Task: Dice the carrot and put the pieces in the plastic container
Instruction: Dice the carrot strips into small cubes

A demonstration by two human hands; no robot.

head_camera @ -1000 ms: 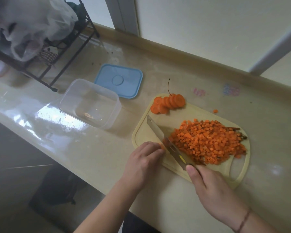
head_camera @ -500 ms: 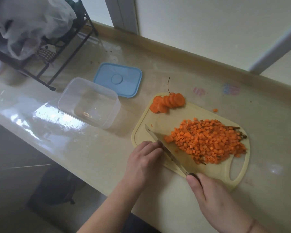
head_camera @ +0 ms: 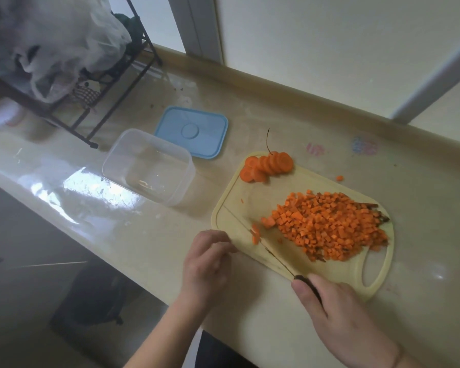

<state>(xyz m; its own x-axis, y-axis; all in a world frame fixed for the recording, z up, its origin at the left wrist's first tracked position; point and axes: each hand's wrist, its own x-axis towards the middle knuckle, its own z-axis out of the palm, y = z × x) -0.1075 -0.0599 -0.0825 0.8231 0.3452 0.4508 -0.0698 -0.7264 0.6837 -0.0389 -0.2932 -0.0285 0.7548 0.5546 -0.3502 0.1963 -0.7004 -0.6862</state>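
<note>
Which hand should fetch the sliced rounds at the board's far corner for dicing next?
Left. The left hand holds no tool and sits on the side of the carrot rounds; the right hand grips the knife, so it is likely better kept cutting.

Soft daylight, glare on countertop (head_camera: pixel 72 187), corners blurred.

You have one clear rectangular plastic container (head_camera: pixel 148 166), one blue rectangular lid (head_camera: pixel 191 131), one pale yellow cutting board (head_camera: pixel 234 205), one knife (head_camera: pixel 274 254), two hands, and one heap of diced orange carrot cubes (head_camera: pixel 329 229), too many to count.
</note>
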